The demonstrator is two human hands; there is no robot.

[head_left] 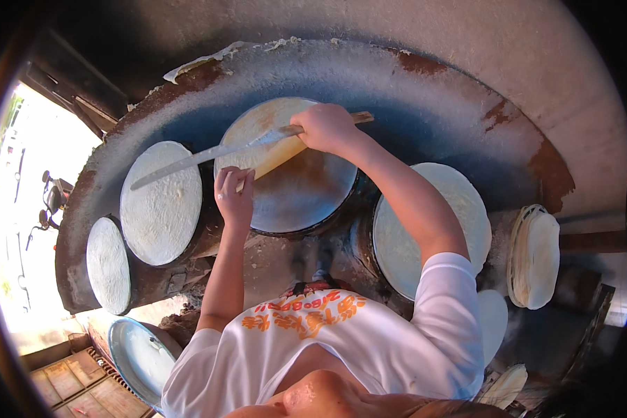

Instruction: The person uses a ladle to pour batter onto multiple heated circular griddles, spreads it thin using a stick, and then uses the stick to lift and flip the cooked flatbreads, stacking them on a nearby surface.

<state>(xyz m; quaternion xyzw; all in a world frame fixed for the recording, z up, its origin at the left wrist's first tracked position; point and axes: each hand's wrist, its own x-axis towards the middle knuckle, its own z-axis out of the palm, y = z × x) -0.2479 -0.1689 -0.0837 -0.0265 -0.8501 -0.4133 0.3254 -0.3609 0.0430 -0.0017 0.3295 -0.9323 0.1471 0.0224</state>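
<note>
Notably thin flatbread on the middle griddle, near edge raised, far part lying flat. Left hand appears to pinch the raised edge at its left end; right hand closed round the handle of a long metal blade held across it. Risks, as judged: tearing, if the hands pull unevenly or the far part sticks; scorched fingertips (bare, close above what is probably hot metal); blade tip, above the neighbouring round, could gouge it if dipped.
</note>
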